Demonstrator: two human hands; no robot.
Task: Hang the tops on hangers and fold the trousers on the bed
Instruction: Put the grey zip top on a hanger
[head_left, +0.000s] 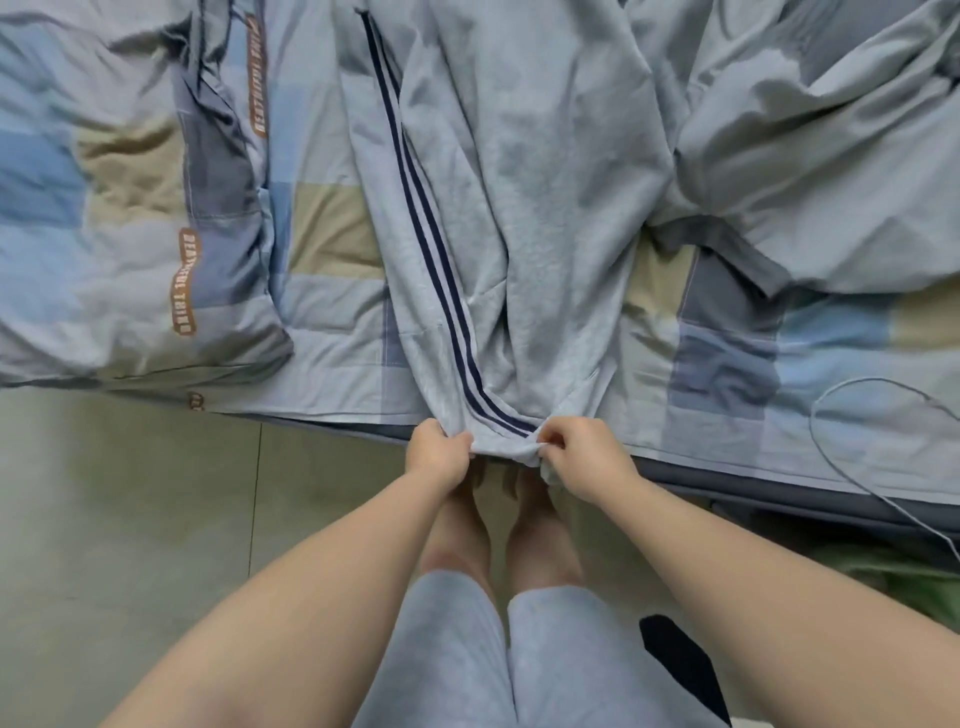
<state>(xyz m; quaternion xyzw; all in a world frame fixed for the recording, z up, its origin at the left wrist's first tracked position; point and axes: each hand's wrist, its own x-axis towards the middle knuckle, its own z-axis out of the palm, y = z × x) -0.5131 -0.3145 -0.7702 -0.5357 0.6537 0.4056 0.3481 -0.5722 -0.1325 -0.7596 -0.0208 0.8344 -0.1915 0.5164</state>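
Observation:
Light grey trousers (524, 208) with two dark navy side stripes lie lengthwise across the bed, their near end hanging at the bed's front edge. My left hand (439, 451) grips that near end on its left side. My right hand (582, 449) pinches the same end on its right side, fingers curled into the cloth. Both hands are close together just over the bed's edge. Another pale grey garment (831, 156) lies crumpled on the bed to the right, partly touching the trousers.
The bed carries a checked blue, beige and grey sheet (332, 234). A matching pillow or duvet (104, 234) lies at the left. A thin grey cable (852, 467) loops over the bed's right edge. Tiled floor (130, 519) lies below, with my legs and bare feet.

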